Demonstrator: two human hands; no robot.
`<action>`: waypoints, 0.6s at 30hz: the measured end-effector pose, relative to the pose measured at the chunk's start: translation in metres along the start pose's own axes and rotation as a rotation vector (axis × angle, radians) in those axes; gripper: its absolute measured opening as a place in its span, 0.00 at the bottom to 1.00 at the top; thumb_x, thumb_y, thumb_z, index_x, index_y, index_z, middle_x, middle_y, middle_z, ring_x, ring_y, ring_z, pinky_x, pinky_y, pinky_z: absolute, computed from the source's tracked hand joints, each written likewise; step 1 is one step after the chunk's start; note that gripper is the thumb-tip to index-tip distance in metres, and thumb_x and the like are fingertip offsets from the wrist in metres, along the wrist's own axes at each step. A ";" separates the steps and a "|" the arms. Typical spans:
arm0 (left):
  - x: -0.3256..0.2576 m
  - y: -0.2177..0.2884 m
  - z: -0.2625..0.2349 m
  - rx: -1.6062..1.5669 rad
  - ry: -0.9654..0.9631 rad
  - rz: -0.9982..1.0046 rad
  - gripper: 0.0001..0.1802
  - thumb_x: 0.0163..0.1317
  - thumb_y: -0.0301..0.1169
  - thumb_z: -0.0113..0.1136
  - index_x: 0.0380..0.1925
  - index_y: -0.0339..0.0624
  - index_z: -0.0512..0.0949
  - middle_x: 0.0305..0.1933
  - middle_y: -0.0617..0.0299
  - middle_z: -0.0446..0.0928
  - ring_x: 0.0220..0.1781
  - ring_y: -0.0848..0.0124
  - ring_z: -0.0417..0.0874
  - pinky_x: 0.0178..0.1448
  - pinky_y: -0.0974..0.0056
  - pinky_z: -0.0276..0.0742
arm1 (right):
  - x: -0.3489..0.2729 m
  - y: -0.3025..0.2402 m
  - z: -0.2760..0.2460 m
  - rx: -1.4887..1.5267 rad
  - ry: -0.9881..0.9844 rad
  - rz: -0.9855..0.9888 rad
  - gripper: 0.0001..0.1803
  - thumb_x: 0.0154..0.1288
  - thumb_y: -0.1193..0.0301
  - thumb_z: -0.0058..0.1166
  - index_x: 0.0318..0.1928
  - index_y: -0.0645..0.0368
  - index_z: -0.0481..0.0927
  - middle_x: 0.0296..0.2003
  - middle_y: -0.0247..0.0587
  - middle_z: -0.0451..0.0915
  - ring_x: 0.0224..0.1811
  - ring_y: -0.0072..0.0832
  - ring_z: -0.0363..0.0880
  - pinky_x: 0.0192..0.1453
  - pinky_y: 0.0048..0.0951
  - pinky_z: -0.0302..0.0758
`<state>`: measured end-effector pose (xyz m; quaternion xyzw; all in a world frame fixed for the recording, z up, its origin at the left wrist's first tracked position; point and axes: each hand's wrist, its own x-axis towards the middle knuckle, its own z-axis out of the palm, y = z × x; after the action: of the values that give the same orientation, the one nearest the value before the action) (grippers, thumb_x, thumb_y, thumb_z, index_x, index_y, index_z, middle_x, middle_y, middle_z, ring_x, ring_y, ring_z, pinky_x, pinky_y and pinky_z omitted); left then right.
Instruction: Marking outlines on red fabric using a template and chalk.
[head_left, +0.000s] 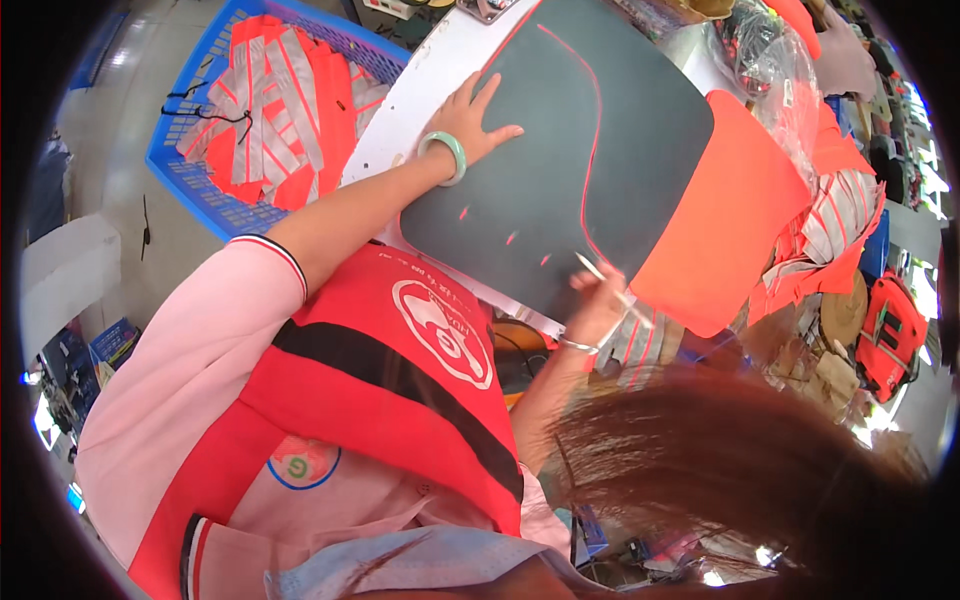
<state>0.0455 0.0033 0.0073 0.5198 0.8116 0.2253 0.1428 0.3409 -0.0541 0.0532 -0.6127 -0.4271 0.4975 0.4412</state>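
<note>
Watching remotely, I see the left hand [468, 128] splayed flat on the dark sheet [650, 120], which overlaps orange fabric [725, 225] on the white worktop [398, 98]; the right hand [600, 298] grips a white pen [587, 264] at its near edge. Lopsided pressure could swivel the sheet. Blue basket [183, 190] crowds left; room opens between the hands.

Dark panel [520, 190]: smooth, matt; material hard to tell
Orange sheet [735, 220]: matt cloth
Basket [175, 170], upper left: plastic
Bag [790, 90], upper right: clear, glossy plastic
Bangle [460, 160]: smooth, glossy
</note>
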 end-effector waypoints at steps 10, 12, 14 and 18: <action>0.000 0.003 0.005 -0.032 -0.006 -0.001 0.48 0.50 0.63 0.55 0.67 0.53 0.54 0.70 0.54 0.51 0.67 0.55 0.60 0.67 0.55 0.60 | -0.037 0.041 0.064 0.039 -0.141 -0.070 0.06 0.65 0.75 0.52 0.37 0.64 0.71 0.29 0.39 0.77 0.30 0.20 0.76 0.38 0.20 0.75; 0.000 0.003 0.005 -0.036 -0.003 -0.001 0.48 0.51 0.63 0.55 0.67 0.53 0.54 0.70 0.53 0.50 0.67 0.55 0.59 0.67 0.55 0.60 | -0.036 0.037 0.066 -0.051 -0.136 -0.094 0.06 0.65 0.73 0.52 0.36 0.64 0.71 0.27 0.38 0.77 0.29 0.19 0.75 0.36 0.18 0.73; 0.001 0.003 0.006 -0.027 -0.011 0.001 0.48 0.51 0.63 0.54 0.67 0.53 0.54 0.70 0.52 0.50 0.68 0.55 0.59 0.68 0.55 0.59 | -0.035 0.038 0.069 -0.064 -0.120 -0.081 0.07 0.66 0.73 0.52 0.35 0.63 0.71 0.26 0.37 0.77 0.28 0.18 0.75 0.35 0.17 0.72; 0.000 0.003 0.007 -0.024 -0.017 0.000 0.48 0.51 0.63 0.54 0.67 0.53 0.53 0.70 0.52 0.50 0.68 0.55 0.58 0.68 0.55 0.59 | -0.036 0.042 0.072 -0.109 -0.096 -0.132 0.07 0.65 0.72 0.52 0.34 0.64 0.71 0.26 0.38 0.78 0.27 0.18 0.76 0.33 0.18 0.73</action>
<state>0.0505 0.0061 0.0027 0.5198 0.8077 0.2305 0.1561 0.2681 -0.0907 0.0130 -0.5818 -0.5136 0.4721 0.4181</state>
